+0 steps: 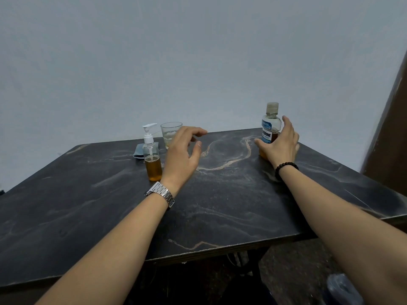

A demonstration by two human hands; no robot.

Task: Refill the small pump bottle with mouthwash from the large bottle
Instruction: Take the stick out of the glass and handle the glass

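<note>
- Hands: right grip [278,143] curls round the large bottle [270,128] low on its body; left grip [184,148] hangs released, holding nothing.
- Small pump bottle [152,157] stands on the tabletop [220,205] just left of the left grip, near a glass [170,134].
- Handling: probably light, smooth plastic; hold the waist below the cap.

We see two bare forearms with no sleeves. On our left wrist sits a silver metal watch [160,193] with a linked bracelet band. On our right wrist we wear a bracelet [285,167] of dark round beads. Both hands are ungloved.
</note>
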